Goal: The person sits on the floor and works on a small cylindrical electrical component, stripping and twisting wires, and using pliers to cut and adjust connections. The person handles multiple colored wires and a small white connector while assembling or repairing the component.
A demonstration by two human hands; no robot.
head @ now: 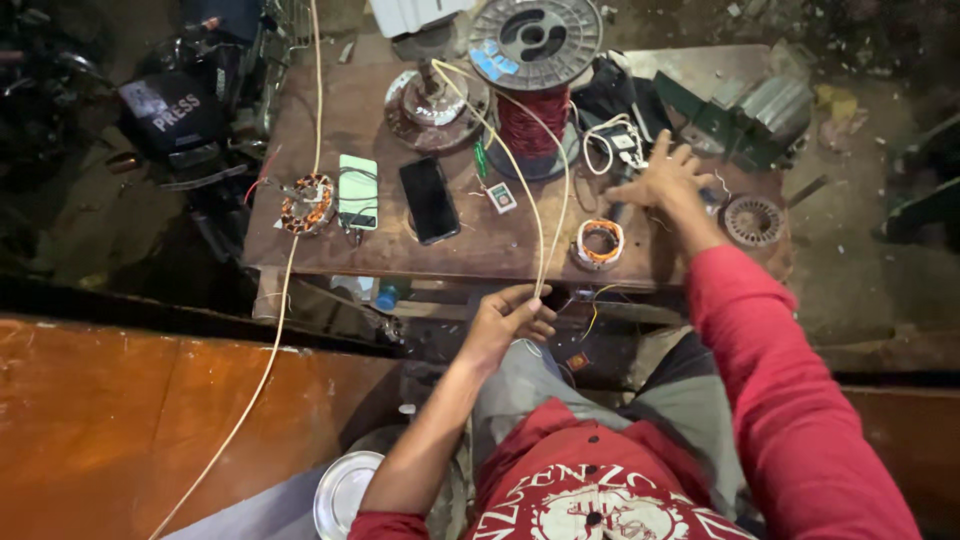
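Observation:
My left hand (508,318) is closed around a pale tube or wire (520,170) that loops up over the table to the fan motor base (430,100) and back. My right hand (662,177), in a red sleeve, reaches over the right part of the wooden table (330,250) with its fingers spread and nothing in it. Just left of that hand lies a small stator with orange copper winding (600,242). A large spool of red wire (533,75) stands behind it.
On the table lie a black phone (430,199), a phone in a green case (358,191), another wound stator (307,203), a bare metal stator ring (752,220) and white cables (612,142). A long pale cord (262,370) runs down the left. A motorcycle (185,105) stands at the far left.

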